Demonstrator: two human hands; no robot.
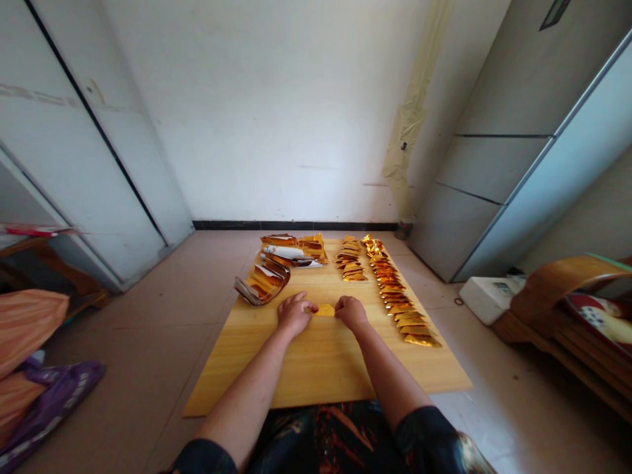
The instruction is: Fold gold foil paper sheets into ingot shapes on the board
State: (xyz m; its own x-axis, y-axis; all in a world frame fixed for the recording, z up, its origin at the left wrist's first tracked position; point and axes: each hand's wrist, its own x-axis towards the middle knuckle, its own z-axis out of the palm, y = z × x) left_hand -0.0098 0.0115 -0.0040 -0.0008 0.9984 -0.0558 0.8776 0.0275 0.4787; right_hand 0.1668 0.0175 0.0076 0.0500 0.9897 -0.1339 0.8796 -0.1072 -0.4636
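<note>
My left hand (295, 312) and my right hand (351, 311) rest on a wooden board (316, 368) on the floor. Between them lies a small gold foil sheet (325, 309), and both hands press their closed fingers on its ends. A long row of folded gold pieces (397, 296) runs along the board's right side. A shorter row of folded gold pieces (350, 259) sits further back. At the back left lie stacks of gold foil paper (269, 280) and a second stack of gold foil paper (296, 250), partly curled.
A white wall stands ahead, with a grey sliding door (83, 164) at left and a grey fridge (508, 164) at right. Orange and purple bags (34, 368) lie at left. A wooden chair (567, 303) and a white box (488, 296) stand at right.
</note>
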